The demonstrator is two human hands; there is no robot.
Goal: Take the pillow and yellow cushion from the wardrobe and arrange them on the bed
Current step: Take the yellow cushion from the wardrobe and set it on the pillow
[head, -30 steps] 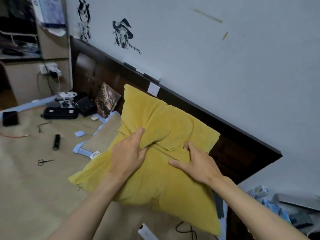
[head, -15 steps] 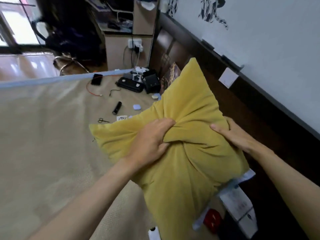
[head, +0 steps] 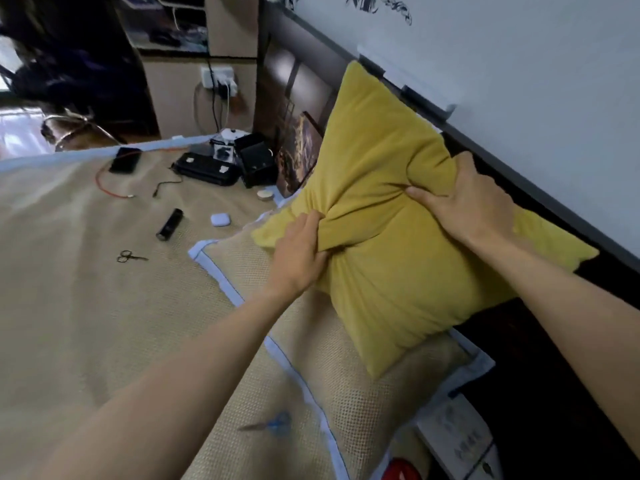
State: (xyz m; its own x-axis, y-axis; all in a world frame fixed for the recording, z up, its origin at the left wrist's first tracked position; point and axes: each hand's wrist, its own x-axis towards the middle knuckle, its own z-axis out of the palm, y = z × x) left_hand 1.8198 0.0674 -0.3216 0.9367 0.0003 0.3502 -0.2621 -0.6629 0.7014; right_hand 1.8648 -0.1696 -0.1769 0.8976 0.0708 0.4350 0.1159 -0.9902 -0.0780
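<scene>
The yellow cushion [head: 391, 258] stands tilted against the dark headboard [head: 301, 81], its lower corner resting on the beige woven pillow with a light blue border [head: 298, 344]. That pillow lies flat on the bed [head: 86, 323] by the headboard. My left hand [head: 298, 254] pinches a fold of fabric near the cushion's left middle. My right hand [head: 464, 202] grips a bunch of fabric at its upper right edge.
Small items lie on the bed mat: scissors [head: 130, 257], a black cylinder [head: 169, 224], a white earbud case [head: 220, 220], a black case [head: 207, 169], a phone with a red cable [head: 124, 160] and blue scissors [head: 273, 424]. White boxes [head: 457, 441] sit at the lower right.
The cushion has gone from held above the bed to leaning on the headboard over the pillow. My right hand moved from its flat face to gripping its upper right edge. The view shifted.
</scene>
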